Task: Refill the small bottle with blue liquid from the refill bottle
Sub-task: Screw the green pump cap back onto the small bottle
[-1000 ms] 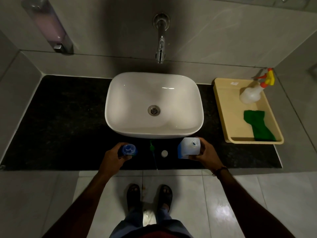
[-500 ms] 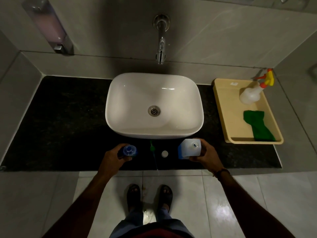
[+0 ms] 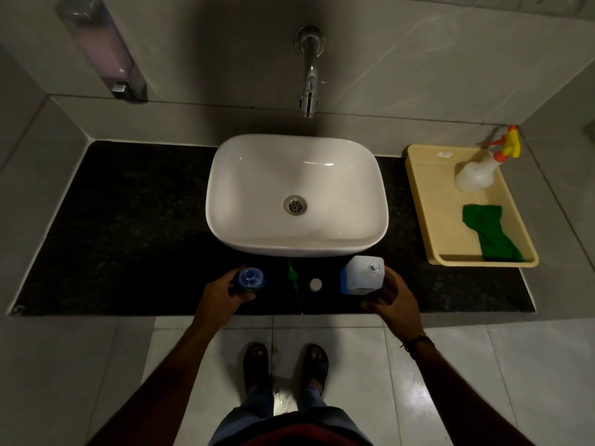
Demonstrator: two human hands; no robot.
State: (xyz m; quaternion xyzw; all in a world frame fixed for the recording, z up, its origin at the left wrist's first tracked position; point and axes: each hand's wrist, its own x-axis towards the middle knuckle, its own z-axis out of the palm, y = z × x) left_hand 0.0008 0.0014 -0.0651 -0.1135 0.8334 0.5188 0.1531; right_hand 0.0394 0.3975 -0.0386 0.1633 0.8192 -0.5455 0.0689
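A small round bottle with blue liquid (image 3: 250, 279) stands uncapped on the black counter (image 3: 128, 226) in front of the sink, and my left hand (image 3: 222, 292) grips it from the left. The translucent white refill bottle (image 3: 362, 274), blue liquid low in it and its neck open, stands to the right, held upright by my right hand (image 3: 391, 297) with fingers curled round its right side. Between the two bottles lie a green pump head with its tube (image 3: 292, 274) and a small white cap (image 3: 315, 284).
A white basin (image 3: 296, 175) sits just behind the bottles under a wall tap (image 3: 309, 91). At the right a beige tray (image 3: 418, 201) holds a spray bottle (image 3: 483, 172) and a green cloth (image 3: 489, 233). A soap dispenser (image 3: 103, 49) hangs at the upper left.
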